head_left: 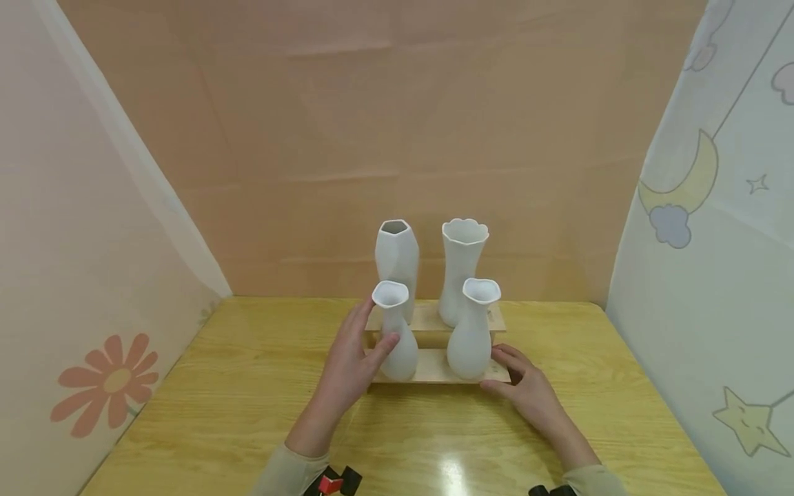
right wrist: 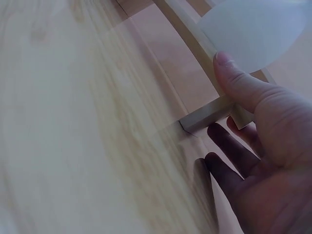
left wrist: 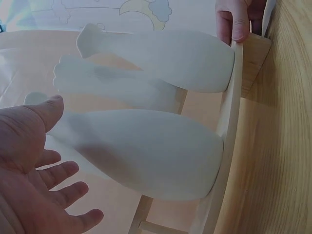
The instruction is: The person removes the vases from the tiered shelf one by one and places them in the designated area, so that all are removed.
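Four white vases stand on a two-step wooden rack (head_left: 432, 374). On the lower step are a narrow-necked vase (head_left: 402, 355) at left and a similar round-bellied vase (head_left: 469, 348) at right. Behind them rise a faceted vase (head_left: 395, 255) and a scalloped-rim vase (head_left: 462, 258). My left hand (head_left: 349, 368) is beside the front left vase, fingers spread and thumb overlapping its body; the left wrist view shows a loose palm (left wrist: 29, 180). With my right hand (head_left: 527, 389) I hold the rack's right end, the thumb (right wrist: 236, 80) at the front edge and fingers around the side.
The rack sits on a yellow wood-grain table (head_left: 248, 386). An orange-brown backdrop (head_left: 397, 138) hangs behind it. Pale printed panels flank the table, the left panel (head_left: 74, 227) with a flower, the right panel (head_left: 732, 289) with a moon and star.
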Demonstrator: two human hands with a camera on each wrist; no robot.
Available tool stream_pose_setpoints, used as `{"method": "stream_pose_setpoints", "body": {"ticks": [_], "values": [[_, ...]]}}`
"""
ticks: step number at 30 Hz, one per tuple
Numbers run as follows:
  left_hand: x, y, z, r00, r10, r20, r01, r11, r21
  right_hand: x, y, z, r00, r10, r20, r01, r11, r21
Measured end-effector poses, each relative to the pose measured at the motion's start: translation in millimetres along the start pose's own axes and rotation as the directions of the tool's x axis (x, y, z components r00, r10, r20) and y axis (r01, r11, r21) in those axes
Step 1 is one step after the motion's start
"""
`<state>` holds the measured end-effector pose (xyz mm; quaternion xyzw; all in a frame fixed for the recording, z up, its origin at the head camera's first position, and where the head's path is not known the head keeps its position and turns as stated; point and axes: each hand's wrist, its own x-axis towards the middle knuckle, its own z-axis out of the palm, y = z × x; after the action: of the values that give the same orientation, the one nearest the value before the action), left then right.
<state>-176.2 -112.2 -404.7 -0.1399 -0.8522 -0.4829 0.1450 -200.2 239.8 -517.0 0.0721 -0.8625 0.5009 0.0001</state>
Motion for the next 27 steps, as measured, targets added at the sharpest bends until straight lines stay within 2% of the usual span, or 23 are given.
{"method": "stream_pose_setpoints", "body": {"ticks": [9,21,27], "values": [[-1.0,-5.6,8.5,0.999,0.047,0.008,-0.047,0.998,-0.039,-4.3,0.9,1.3,1.0,0.0,-0.008,0.001,0.997,0.074],[-0.3,-8.2,15.1,0.999,0.022,-0.038,-0.023,1.0,-0.017,-1.6,-2.0,1.9,1.0,0.024,-0.002,-0.024,0.997,0.069],[1.5,-10.3,21.0,0.999,0.017,-0.028,-0.018,0.999,-0.041,-1.6,-1.8,1.8,1.0,0.021,-0.001,-0.021,0.998,0.06]]}}
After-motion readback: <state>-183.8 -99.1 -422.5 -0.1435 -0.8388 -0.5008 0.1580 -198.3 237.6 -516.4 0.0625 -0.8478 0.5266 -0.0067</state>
